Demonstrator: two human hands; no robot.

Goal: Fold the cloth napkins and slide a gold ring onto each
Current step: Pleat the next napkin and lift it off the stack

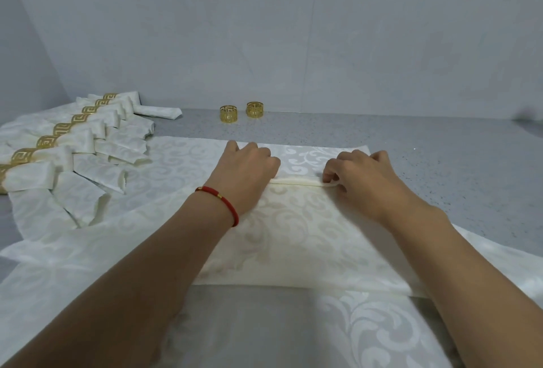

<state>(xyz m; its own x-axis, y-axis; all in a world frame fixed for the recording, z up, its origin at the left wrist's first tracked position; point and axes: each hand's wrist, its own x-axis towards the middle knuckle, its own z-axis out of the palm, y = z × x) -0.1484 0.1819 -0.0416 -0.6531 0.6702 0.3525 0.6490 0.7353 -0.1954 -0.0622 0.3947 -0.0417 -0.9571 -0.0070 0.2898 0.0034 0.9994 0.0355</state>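
A cream damask napkin (296, 229) lies flat in front of me, its near half folded up so the hem runs across the middle. My left hand (249, 168) presses down on the left end of that hem, fingers curled. My right hand (357, 175) pinches the hem at its right end between thumb and fingers. Two loose gold rings (228, 114) (254, 109) stand upright on the grey counter behind the napkin. A row of several folded napkins with gold rings (53, 144) lies at the left.
The grey speckled counter (426, 144) meets a pale wall at the back and left. Another patterned cloth (367, 329) lies under my forearms at the near edge. One rolled napkin without a ring (158, 111) lies behind the finished row.
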